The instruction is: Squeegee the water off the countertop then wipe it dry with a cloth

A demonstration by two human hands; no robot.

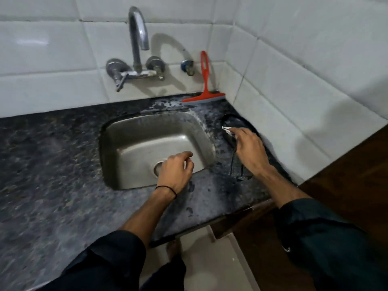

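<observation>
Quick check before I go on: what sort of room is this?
Most likely a home kitchen corner: a steel sink set in a dark stone countertop, a wall tap on white tiles, and a red squeegee leaning there.

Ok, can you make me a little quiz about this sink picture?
1. True or false: the red squeegee is being held by a hand.
2. Which hand is over the sink? A) left hand B) right hand
3. What is the right hand touching on the countertop?

Key:
1. False. It leans on the wall tiles in the corner.
2. A. The left hand hovers there, holding nothing.
3. A dark object with a white tag, right of the sink; I cannot tell what it is.
</observation>
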